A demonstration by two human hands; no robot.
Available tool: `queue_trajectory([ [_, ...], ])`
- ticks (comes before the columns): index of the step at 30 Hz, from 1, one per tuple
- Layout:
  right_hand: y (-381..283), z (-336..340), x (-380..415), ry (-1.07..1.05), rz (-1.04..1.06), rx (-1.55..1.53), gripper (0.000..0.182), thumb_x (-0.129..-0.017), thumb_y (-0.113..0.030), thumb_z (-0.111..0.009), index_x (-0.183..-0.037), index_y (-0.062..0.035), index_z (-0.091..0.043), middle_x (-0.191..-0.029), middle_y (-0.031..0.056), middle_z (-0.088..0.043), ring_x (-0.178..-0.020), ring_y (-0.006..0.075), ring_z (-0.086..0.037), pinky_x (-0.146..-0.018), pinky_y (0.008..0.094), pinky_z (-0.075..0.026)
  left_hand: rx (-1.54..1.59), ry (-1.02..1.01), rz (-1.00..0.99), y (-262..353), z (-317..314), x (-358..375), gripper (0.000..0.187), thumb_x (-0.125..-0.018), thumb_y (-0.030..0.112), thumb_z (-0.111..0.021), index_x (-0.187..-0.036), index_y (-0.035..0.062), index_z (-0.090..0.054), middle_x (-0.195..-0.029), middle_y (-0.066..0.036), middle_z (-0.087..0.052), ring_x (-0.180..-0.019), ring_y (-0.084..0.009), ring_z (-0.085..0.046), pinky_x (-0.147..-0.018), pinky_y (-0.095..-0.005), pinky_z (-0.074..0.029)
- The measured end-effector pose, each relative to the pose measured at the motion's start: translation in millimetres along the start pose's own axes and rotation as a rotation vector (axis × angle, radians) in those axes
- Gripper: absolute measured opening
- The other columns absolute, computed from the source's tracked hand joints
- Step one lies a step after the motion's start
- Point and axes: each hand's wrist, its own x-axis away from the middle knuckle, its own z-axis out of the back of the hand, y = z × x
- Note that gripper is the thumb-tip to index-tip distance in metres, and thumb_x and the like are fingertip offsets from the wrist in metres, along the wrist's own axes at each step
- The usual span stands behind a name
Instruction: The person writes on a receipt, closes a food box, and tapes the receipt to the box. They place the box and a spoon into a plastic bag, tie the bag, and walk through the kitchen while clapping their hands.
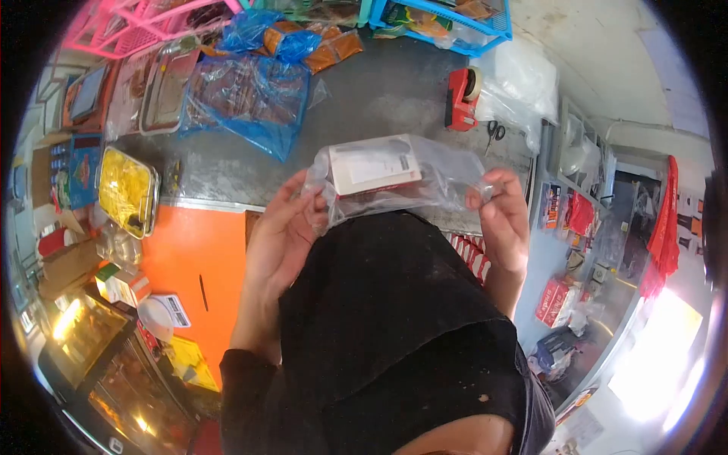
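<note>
- Left hand (284,227): thumb and fingers close on one end of a clear plastic bag (447,168).
- Right hand (502,216): fingertips pinch the opposite end, probably keeping the plastic stretched.
- White box (377,167): inside the bag, nearer the left hand, which likely steadies its weight.
- Red tape dispenser (460,106), scissors (494,132): side by side on the counter (379,83), seemingly for easy reach.

One wide head view looks forward and down, close over left hand (282,227), right hand (502,220) and counter (383,83).
</note>
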Motion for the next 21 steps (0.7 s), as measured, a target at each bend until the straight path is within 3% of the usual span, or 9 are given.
queue_trajectory([
  [2,-6.2,-7.8,1.1,-0.133,0.002,0.243,0.032,-0.086,-0.004,-0.061,-0.116,-0.0029,-0.049,-0.094,0.0037,-0.060,-0.086,0.0092,-0.054,-0.076,0.0247,-0.042,-0.140,-0.027,-0.144,3.5,-29.1,16.9,0.043,-0.090,0.005,-0.054,-0.129,0.0004,-0.037,-0.103,-0.009,-0.055,-0.096,-0.0166,-0.054,-0.081,-0.0307,-0.046],
  [6,23.5,-19.9,-32.9,-0.365,-0.631,0.220,0.038,-0.086,-0.009,-0.063,-0.121,-0.0027,-0.048,-0.112,0.0098,-0.057,-0.095,0.0090,-0.052,-0.079,0.0241,-0.043,-0.178,-0.058,-0.186,-13.4,2.5,-25.6,0.046,-0.091,0.008,-0.054,-0.132,0.0013,-0.034,-0.111,-0.010,-0.052,-0.105,-0.0192,-0.052,-0.089,-0.0345,-0.043],
  [7,38.3,-30.5,-38.8,-0.381,-0.632,0.232,0.038,-0.086,-0.009,-0.063,-0.121,-0.0027,-0.048,-0.112,0.0098,-0.057,-0.095,0.0090,-0.052,-0.079,0.0241,-0.043,-0.129,-0.074,-0.171,-22.7,0.3,-30.8,0.049,-0.090,0.010,-0.056,-0.133,0.0012,-0.034,-0.114,-0.011,-0.051,-0.107,-0.0201,-0.050,-0.091,-0.0352,-0.043],
  [10,82.3,-48.3,-38.2,-0.611,-0.556,0.122,0.045,-0.088,-0.016,-0.064,-0.126,-0.0013,-0.045,-0.124,0.0148,-0.052,-0.105,0.0129,-0.052,-0.087,0.0276,-0.044,-0.132,-0.203,-0.125,-44.2,-9.2,-37.5,0.060,-0.090,0.020,-0.060,-0.137,-0.0012,-0.030,-0.124,-0.016,-0.045,-0.112,-0.0244,-0.048,-0.097,-0.0363,-0.039],
  [12,101.6,-52.8,-41.4,-0.773,0.053,0.745,0.051,-0.089,-0.022,-0.063,-0.130,-0.0008,-0.041,-0.130,0.0169,-0.047,-0.116,0.0188,-0.049,-0.095,0.0316,-0.042,-0.409,-0.242,-0.301,-55.5,-16.1,-33.6,0.062,-0.090,0.021,-0.060,-0.140,0.0026,-0.029,-0.130,-0.020,-0.043,-0.119,-0.0299,-0.045,-0.101,-0.0390,-0.036],
  [14,119.5,-46.9,-40.2,-0.700,-0.090,0.654,0.055,-0.089,-0.028,-0.063,-0.131,-0.0008,-0.041,-0.127,0.0143,-0.050,-0.118,0.0220,-0.050,-0.098,0.0341,-0.041,-0.685,-0.236,-0.460,-56.4,-7.2,-18.5,0.064,-0.091,0.022,-0.060,-0.143,0.0064,-0.027,-0.137,-0.024,-0.040,-0.126,-0.0355,-0.041,-0.106,-0.0417,-0.034],
  [16,115.5,-55.7,-37.6,-0.498,-0.431,0.474,0.051,-0.091,-0.026,-0.060,-0.131,0.0001,-0.041,-0.122,0.0123,-0.053,-0.111,0.0187,-0.053,-0.093,0.0327,-0.043,-1.322,-0.278,-0.682,-53.0,2.9,-3.7,0.070,-0.091,0.026,-0.060,-0.146,0.0046,-0.022,-0.142,-0.028,-0.034,-0.132,-0.0388,-0.035,-0.109,-0.0423,-0.029],
  [17,119.2,-56.7,-41.8,-0.443,-0.457,0.334,0.042,-0.094,-0.021,-0.056,-0.127,0.0010,-0.043,-0.114,0.0109,-0.058,-0.101,0.0156,-0.056,-0.087,0.0303,-0.045,-1.270,-0.236,-0.850,-57.1,6.2,-1.2,0.063,-0.090,0.024,-0.061,-0.141,0.0022,-0.032,-0.137,-0.028,-0.040,-0.129,-0.0369,-0.041,-0.105,-0.0414,-0.034],
  [21,97.6,-76.3,-44.6,-0.243,-0.226,0.547,0.030,-0.093,-0.009,-0.055,-0.120,0.0005,-0.046,-0.105,0.0096,-0.061,-0.094,0.0136,-0.057,-0.082,0.0274,-0.045,-0.938,0.142,-0.801,-76.4,47.2,-15.0,0.042,-0.089,0.019,-0.061,-0.124,-0.0009,-0.048,-0.114,-0.015,-0.059,-0.106,-0.0261,-0.058,-0.091,-0.0359,-0.046],
])
